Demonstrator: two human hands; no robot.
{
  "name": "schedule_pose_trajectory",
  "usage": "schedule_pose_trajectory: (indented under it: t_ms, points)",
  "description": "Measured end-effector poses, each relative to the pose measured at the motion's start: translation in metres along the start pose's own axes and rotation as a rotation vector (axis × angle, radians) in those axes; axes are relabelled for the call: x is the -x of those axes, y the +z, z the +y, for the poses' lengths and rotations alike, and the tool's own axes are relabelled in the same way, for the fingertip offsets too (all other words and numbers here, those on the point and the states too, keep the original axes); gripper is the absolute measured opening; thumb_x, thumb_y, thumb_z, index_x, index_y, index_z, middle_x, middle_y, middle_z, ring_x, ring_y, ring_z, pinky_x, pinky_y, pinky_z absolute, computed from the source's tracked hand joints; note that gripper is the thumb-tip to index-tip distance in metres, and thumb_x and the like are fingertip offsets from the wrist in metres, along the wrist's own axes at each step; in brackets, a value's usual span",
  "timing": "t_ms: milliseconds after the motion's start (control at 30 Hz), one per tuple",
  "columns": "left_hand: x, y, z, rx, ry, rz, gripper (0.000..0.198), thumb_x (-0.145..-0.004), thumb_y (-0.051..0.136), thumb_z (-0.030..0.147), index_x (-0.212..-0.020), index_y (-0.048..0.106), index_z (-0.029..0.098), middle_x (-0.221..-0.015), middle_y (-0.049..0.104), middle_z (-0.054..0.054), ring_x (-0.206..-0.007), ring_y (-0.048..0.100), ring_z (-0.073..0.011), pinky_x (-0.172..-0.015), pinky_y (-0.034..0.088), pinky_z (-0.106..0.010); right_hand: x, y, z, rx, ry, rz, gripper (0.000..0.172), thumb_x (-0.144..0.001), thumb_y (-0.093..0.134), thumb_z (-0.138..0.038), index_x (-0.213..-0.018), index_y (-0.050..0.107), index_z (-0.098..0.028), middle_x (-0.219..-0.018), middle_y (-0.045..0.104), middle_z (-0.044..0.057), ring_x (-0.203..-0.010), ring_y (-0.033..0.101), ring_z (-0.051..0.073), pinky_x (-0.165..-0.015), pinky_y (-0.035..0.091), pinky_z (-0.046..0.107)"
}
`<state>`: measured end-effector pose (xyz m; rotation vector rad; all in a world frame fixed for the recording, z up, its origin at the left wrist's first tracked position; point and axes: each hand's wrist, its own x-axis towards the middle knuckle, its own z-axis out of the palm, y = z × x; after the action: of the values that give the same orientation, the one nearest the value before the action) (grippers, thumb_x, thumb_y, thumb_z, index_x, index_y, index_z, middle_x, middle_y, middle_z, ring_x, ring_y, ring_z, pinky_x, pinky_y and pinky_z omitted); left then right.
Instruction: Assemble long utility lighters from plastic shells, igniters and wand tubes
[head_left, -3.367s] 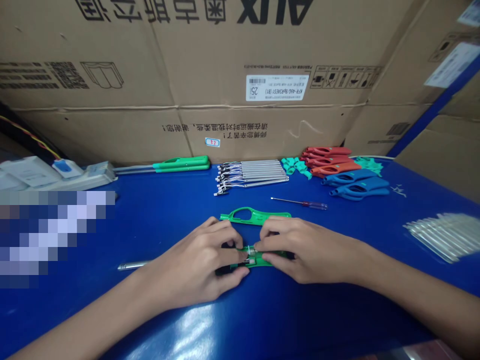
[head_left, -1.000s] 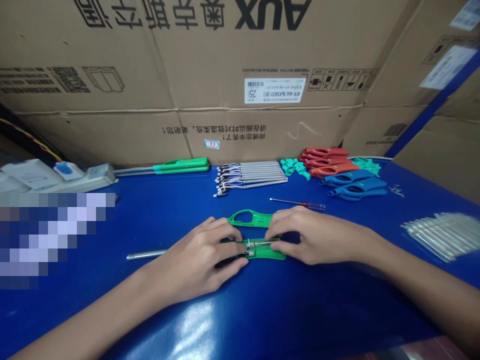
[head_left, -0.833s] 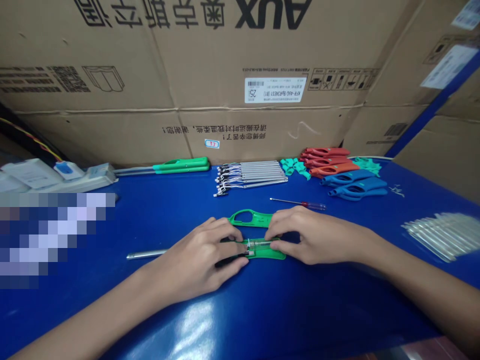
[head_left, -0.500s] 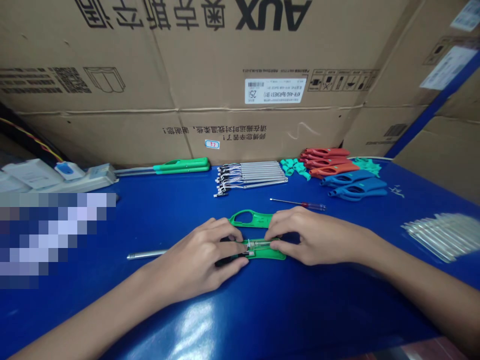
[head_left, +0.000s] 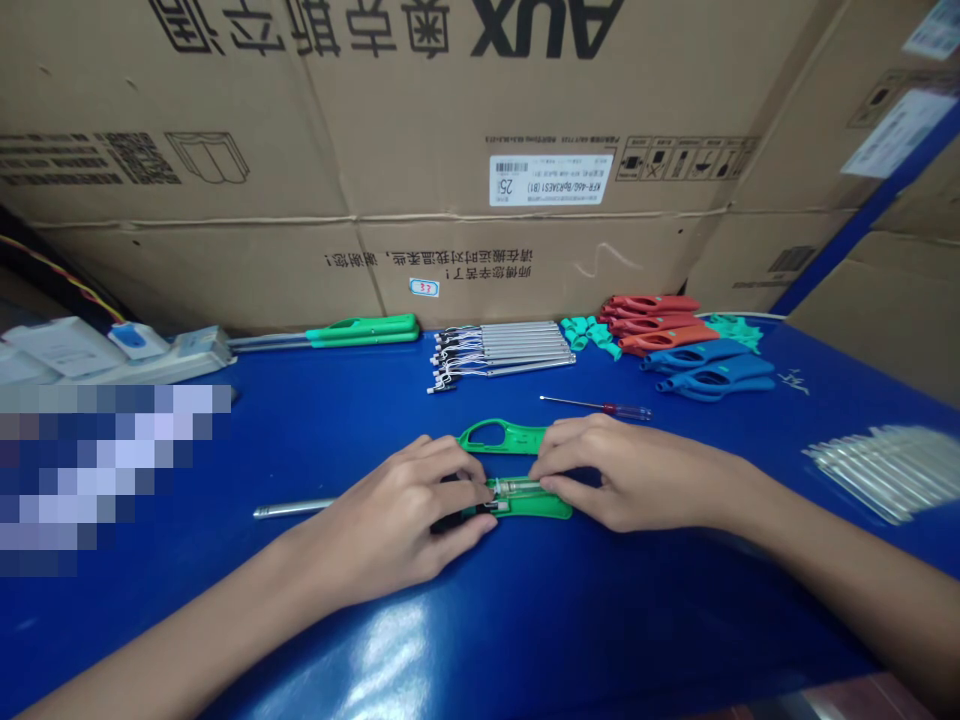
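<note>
A green lighter handle half (head_left: 551, 507) lies on the blue table with its inside up. My left hand (head_left: 420, 500) grips its left part, fingers closed over small parts that they mostly hide. A metal tube (head_left: 292, 509) sticks out to the left from under this hand. In the handle half sits a clear, slim gas tank (head_left: 517, 488). My right hand (head_left: 600, 470) pinches the tank's right end between thumb and fingers. Just behind lies the other green handle half (head_left: 502, 438), partly covered by my right hand.
Behind my hands lie a screwdriver (head_left: 600, 406), several metal tubes with wires (head_left: 517, 350), teal caps (head_left: 589, 335), red handles (head_left: 652, 318) and blue handles (head_left: 712, 375). Green lighters (head_left: 367, 330) and a power strip (head_left: 187, 355) are at left, clear tanks (head_left: 892, 470) at right. Cardboard (head_left: 375, 170) walls the back.
Almost nothing differs. Both hands stay at the green handle half, with at most a slight shift of the right fingers on the clear tank.
</note>
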<state>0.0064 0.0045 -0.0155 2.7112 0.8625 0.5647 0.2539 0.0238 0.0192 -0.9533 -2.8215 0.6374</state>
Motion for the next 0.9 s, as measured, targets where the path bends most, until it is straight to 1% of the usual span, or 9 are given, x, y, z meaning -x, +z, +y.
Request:
schedule_pose_trajectory:
  t_ms: [100,200,300,467,633,800,900]
  points:
    - [0.0002,-0.0005,0.0,-0.008,0.001,0.005,0.015,-0.093,0.06,0.024,-0.099,0.074,0.02,-0.097,0.068,-0.005,-0.091,0.064,-0.0201,-0.088,0.051,-0.038,0.0,0.0002,0.0001,-0.001,-0.004,0.003,0.022,-0.092,0.052,-0.014,-0.09,0.074,-0.017,-0.085,0.07,0.005,-0.085,0.063,0.019,-0.077,0.044,0.03]
    - [0.0004,-0.0004,-0.0002,-0.012,0.005,0.01,0.016,-0.093,0.06,0.024,-0.1,0.074,0.021,-0.097,0.068,-0.005,-0.09,0.064,-0.0195,-0.088,0.051,-0.037,-0.0001,0.0006,0.0004,0.001,0.01,0.003,0.018,-0.091,0.058,-0.018,-0.095,0.075,-0.018,-0.088,0.071,0.006,-0.088,0.064,0.02,-0.079,0.045,0.031]
    - [0.0004,0.0004,-0.0004,-0.012,0.005,0.008,0.016,-0.093,0.06,0.025,-0.1,0.074,0.021,-0.097,0.068,-0.005,-0.09,0.064,-0.0196,-0.088,0.051,-0.037,-0.0002,0.0009,0.0006,0.008,0.021,-0.003,0.018,-0.09,0.061,-0.02,-0.099,0.076,-0.018,-0.092,0.072,0.007,-0.091,0.064,0.021,-0.082,0.046,0.032]
    - [0.0006,0.0007,-0.0001,0.001,-0.008,-0.012,0.016,-0.093,0.059,0.024,-0.102,0.073,0.02,-0.099,0.067,-0.005,-0.092,0.063,-0.0208,-0.089,0.05,-0.04,-0.0002,0.0018,0.0009,0.04,0.011,-0.007,0.018,-0.092,0.058,-0.02,-0.098,0.075,-0.018,-0.092,0.072,0.006,-0.091,0.065,0.021,-0.082,0.047,0.031]
    - [-0.0006,-0.0003,0.0001,-0.001,-0.004,-0.014,0.016,-0.094,0.059,0.024,-0.101,0.073,0.02,-0.098,0.067,-0.005,-0.092,0.063,-0.0206,-0.089,0.05,-0.039,-0.0001,0.0033,0.0019,0.049,0.021,-0.009,0.017,-0.092,0.057,-0.022,-0.097,0.073,-0.018,-0.094,0.07,0.006,-0.093,0.064,0.021,-0.083,0.047,0.032]
    - [-0.0009,0.0,0.0,-0.01,0.0,-0.006,0.015,-0.093,0.06,0.024,-0.101,0.072,0.02,-0.098,0.067,-0.005,-0.091,0.063,-0.0203,-0.088,0.049,-0.038,0.0008,0.0034,0.0019,0.056,0.031,0.006,0.018,-0.091,0.06,-0.025,-0.103,0.071,-0.018,-0.097,0.07,0.007,-0.093,0.064,0.022,-0.081,0.047,0.033]
    - [-0.0002,-0.0001,0.0002,-0.011,0.005,-0.006,0.015,-0.094,0.059,0.025,-0.101,0.072,0.019,-0.099,0.067,-0.005,-0.091,0.063,-0.0204,-0.087,0.049,-0.038,0.0013,0.0027,0.0012,0.058,0.032,0.018,0.019,-0.09,0.061,-0.024,-0.104,0.071,-0.017,-0.096,0.07,0.007,-0.093,0.064,0.022,-0.08,0.047,0.032]
